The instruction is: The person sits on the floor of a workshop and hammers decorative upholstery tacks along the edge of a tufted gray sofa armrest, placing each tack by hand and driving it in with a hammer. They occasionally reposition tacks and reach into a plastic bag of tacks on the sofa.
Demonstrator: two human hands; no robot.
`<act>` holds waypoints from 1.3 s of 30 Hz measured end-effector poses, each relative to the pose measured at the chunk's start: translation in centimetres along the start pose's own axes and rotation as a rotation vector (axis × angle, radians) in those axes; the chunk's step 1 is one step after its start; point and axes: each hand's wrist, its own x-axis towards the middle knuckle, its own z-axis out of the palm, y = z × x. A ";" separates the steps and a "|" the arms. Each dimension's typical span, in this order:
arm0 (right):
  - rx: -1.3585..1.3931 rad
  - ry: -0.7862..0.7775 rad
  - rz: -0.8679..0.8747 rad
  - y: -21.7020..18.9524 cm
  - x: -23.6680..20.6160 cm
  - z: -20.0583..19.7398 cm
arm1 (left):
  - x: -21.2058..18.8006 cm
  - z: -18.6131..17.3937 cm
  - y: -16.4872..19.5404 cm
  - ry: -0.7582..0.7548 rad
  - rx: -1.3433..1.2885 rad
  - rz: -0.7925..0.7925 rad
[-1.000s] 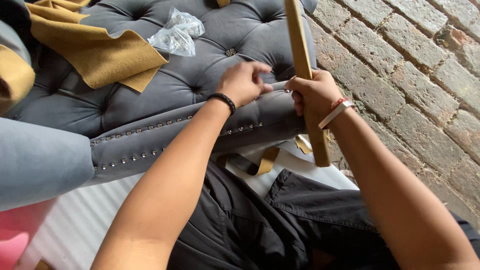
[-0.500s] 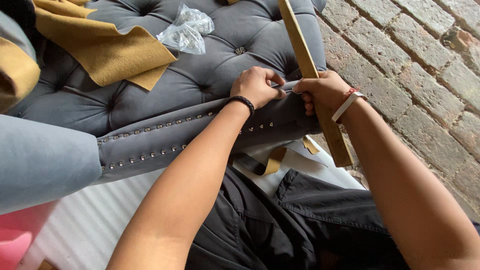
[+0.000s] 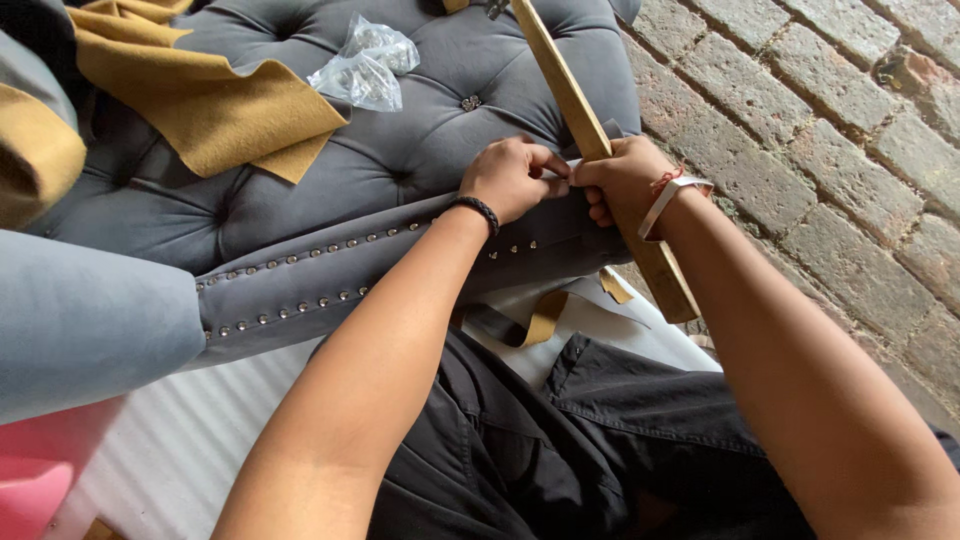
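Observation:
A grey tufted upholstered seat [image 3: 300,190] lies across my lap, its front band [image 3: 330,275] lined with two rows of metal studs. My left hand [image 3: 512,178], a black band at the wrist, pinches the grey fabric at the band's right end. My right hand [image 3: 628,180], with a white wristband, meets it fingertip to fingertip at that same spot. A long wooden strip [image 3: 600,150] runs diagonally under my right hand, which rests against it. What the fingertips hold between them is too small to tell.
A mustard felt sheet [image 3: 210,110] and a clear plastic bag [image 3: 368,68] lie on the seat. A brick floor [image 3: 820,130] is on the right. White ribbed sheeting [image 3: 180,440] lies below the seat, a pink object [image 3: 40,480] at lower left.
Both hands have stayed joined at the band's right end. The view has drifted, so the seat and wooden strip sit a little lower and further right in the frame.

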 end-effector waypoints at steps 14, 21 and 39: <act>0.094 -0.067 -0.088 1.6 0.1 -0.5 | 0.4 1.8 1.3 0.049 0.102 -0.132; 0.051 0.044 -0.204 7.1 -6.7 -7.1 | 1.0 2.0 0.9 0.033 0.127 -0.053; -0.836 0.030 -0.251 15.6 -9.5 -12.9 | 2.2 1.0 2.7 -0.060 0.227 -0.149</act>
